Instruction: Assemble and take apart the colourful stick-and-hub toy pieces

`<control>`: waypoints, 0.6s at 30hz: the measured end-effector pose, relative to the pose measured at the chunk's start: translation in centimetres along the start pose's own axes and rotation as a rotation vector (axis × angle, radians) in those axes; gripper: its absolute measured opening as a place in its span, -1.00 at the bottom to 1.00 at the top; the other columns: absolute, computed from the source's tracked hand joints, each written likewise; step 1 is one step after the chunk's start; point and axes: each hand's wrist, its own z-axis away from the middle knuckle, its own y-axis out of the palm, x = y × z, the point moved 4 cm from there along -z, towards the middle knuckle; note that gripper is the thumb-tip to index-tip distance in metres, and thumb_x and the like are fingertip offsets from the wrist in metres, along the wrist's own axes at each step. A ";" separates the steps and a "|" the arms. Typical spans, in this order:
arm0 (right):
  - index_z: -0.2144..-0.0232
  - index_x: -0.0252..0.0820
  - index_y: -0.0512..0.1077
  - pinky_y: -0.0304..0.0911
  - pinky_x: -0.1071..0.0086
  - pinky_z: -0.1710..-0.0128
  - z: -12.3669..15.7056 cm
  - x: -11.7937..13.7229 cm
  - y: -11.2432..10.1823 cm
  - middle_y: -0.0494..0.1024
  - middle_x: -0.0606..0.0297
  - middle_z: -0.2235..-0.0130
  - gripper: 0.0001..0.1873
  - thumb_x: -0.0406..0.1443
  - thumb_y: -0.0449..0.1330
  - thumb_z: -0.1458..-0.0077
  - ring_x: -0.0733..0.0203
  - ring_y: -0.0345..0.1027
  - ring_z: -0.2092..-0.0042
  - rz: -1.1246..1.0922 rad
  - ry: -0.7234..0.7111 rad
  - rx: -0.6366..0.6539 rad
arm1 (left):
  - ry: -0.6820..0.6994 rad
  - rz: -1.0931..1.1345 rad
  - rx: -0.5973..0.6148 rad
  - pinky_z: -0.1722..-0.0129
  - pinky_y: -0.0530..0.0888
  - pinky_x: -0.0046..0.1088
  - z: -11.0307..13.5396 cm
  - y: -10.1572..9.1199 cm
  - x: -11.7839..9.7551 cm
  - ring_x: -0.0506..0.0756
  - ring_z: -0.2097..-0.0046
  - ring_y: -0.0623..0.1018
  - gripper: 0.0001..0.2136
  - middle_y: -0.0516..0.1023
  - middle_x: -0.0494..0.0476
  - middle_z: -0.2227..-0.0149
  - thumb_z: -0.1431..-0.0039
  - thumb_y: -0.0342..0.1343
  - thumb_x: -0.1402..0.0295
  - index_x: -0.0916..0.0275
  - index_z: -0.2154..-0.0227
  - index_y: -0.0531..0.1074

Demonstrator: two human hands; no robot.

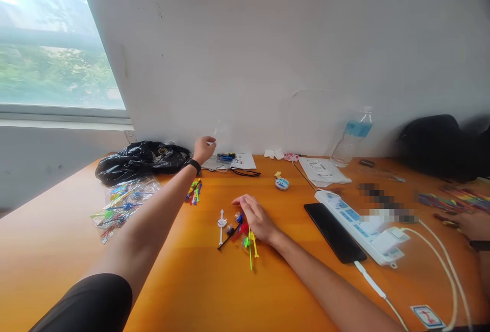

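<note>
My left hand (204, 149) reaches toward the wall, fingers pinched at the edge of a clear plastic bag (221, 132). My right hand (255, 214) lies low over the table, fingers stretched out and close together, at a cluster of small coloured plastic pieces. In that cluster are a yellow piece (254, 244), a green piece (247, 242) and a black stick-like piece (227, 240). Just left of them lies a white arrow-tipped piece (221, 224) with a round middle. The palm hides part of the cluster. Beyond my left forearm sits another small pile of coloured pieces (195, 191).
Left are a black plastic bag (143, 161) and a filled clear packet (124, 204). Glasses (245, 172) and a round container (282, 184) lie behind. Right are a phone (333, 232), a power strip (354, 222), a bottle (350, 138) and another person's hand (472, 226).
</note>
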 end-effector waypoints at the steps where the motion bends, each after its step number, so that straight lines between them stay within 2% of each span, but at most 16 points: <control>1: 0.14 -0.09 0.55 0.26 0.16 -0.16 0.0 0.0 0.0 0.57 0.19 0.12 -0.39 0.08 -0.18 -0.48 0.06 0.39 -0.05 0.002 0.002 0.005 | -0.034 -0.026 0.008 -0.06 0.50 -0.26 0.1 -0.9 1.1 0.24 0.02 0.61 -0.68 0.64 0.34 0.00 -0.33 0.06 0.33 0.31 -0.03 0.56; 4: 0.14 -0.08 0.54 0.24 0.17 -0.17 0.0 0.1 0.1 0.57 0.19 0.12 -0.41 0.07 -0.17 -0.49 0.06 0.39 -0.06 -0.002 0.011 0.021 | -0.098 -0.107 0.035 -0.15 0.44 -0.05 0.8 -3.4 3.6 0.40 -0.10 0.55 -0.72 0.65 0.36 0.00 -0.16 0.22 0.31 0.24 0.08 0.61; 7: 0.13 -0.09 0.54 0.25 0.17 -0.16 0.0 0.2 0.0 0.57 0.18 0.12 -0.44 0.05 -0.15 -0.49 0.05 0.40 -0.04 -0.004 0.006 0.018 | -0.090 -0.154 0.006 -0.22 0.31 0.22 1.5 -5.4 4.2 0.58 -0.23 0.41 -0.61 0.58 0.45 -0.11 -0.07 0.29 0.26 0.26 0.02 0.59; 9: 0.12 -0.11 0.54 0.25 0.16 -0.14 0.0 0.5 -0.2 0.57 0.17 0.13 -0.47 0.01 -0.14 -0.50 0.04 0.40 -0.02 0.013 -0.021 0.013 | -0.044 -0.151 -0.019 -0.26 0.31 0.15 1.9 -6.6 3.4 0.53 -0.26 0.40 -0.57 0.55 0.42 -0.15 -0.13 0.25 0.24 0.26 -0.05 0.55; 11: 0.11 -0.11 0.54 0.26 0.14 -0.13 0.1 1.2 -0.6 0.57 0.15 0.11 -0.53 -0.02 -0.08 -0.49 0.03 0.40 -0.01 0.058 -0.070 0.022 | -0.002 -0.101 -0.046 -0.23 0.41 -0.07 3.0 -8.3 1.9 0.37 -0.19 0.50 -0.61 0.58 0.34 -0.12 -0.21 0.17 0.22 0.25 -0.06 0.53; 12: 0.10 -0.11 0.55 0.26 0.12 -0.13 0.2 1.8 -0.9 0.58 0.14 0.10 -0.58 -0.03 -0.02 -0.46 0.01 0.40 -0.02 0.094 -0.105 0.039 | 0.016 -0.057 -0.066 -0.15 0.49 -0.17 4.0 -9.5 0.8 0.29 -0.11 0.57 -0.63 0.60 0.29 -0.08 -0.25 0.11 0.20 0.24 -0.04 0.53; 14: 0.03 -0.08 0.56 0.25 0.07 -0.14 0.5 3.2 -1.2 0.59 0.11 0.03 -0.67 -0.04 0.15 -0.37 -0.05 0.39 -0.06 0.179 -0.188 0.103 | 0.033 0.223 -0.152 0.02 0.59 -0.24 7.3 -12.8 -1.9 0.22 0.07 0.64 -0.69 0.65 0.21 0.11 -0.25 0.14 0.11 0.20 0.11 0.56; 16: -0.07 -0.02 0.55 0.20 -0.01 -0.22 1.0 4.8 -1.2 0.59 0.11 -0.07 -0.62 -0.06 0.27 -0.27 -0.11 0.35 -0.16 0.235 -0.273 0.204 | 0.100 0.475 -0.179 0.06 0.62 -0.23 12.3 -16.8 -5.1 0.18 0.14 0.65 -0.74 0.64 0.14 0.24 -0.23 0.18 0.07 0.16 0.26 0.56; 18: -0.17 0.05 0.51 0.10 -0.05 -0.31 1.6 6.0 -0.7 0.54 0.15 -0.20 -0.54 -0.08 0.30 -0.25 -0.14 0.27 -0.28 0.242 -0.325 0.317 | 0.118 0.628 -0.173 0.07 0.63 -0.17 17.9 -20.9 -7.6 0.17 0.20 0.65 -0.73 0.60 0.13 0.31 -0.28 0.13 0.07 0.13 0.39 0.55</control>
